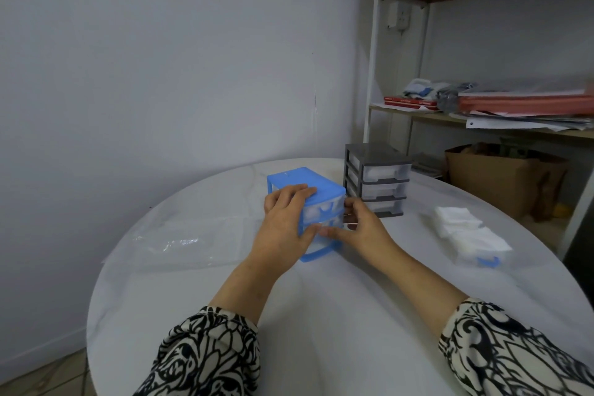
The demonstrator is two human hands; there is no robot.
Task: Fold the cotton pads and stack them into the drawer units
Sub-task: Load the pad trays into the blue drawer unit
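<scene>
A blue drawer unit [300,182] stands in the middle of the round white table [321,299]. My left hand [284,222] grips its top front corner, fingers over the top and thumb on the front. My right hand [360,227] holds a clear drawer at the unit's front right, fingers curled on it. White pads show through the clear drawer fronts. A grey drawer unit [376,180] stands just behind to the right, pads visible inside. A pile of white cotton pads [463,228] lies at the right on a removed clear drawer with a blue handle [488,261].
A crumpled clear plastic bag [180,239] lies on the table's left side. A metal shelf rack [482,106] with papers and red folders stands at the right, with a cardboard box [495,177] under it. The wall is close behind the table.
</scene>
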